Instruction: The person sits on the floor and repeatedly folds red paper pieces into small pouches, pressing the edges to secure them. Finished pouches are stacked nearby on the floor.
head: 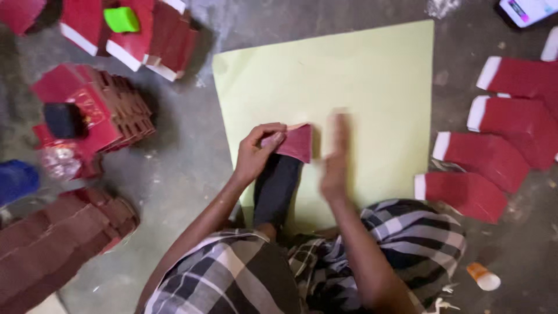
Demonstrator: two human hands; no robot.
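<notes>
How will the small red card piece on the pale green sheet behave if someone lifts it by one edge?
The red card piece looks thin and flat, so it is probably light and bends easily. The left hand pinches it with fingertips alone, which suggests little weight. Lying on the smooth pale green sheet, it may slide when pushed.

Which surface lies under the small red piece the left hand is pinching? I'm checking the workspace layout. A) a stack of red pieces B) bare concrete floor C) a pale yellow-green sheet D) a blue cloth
C: the left hand pinches the red piece over the pale yellow-green sheet.
</notes>
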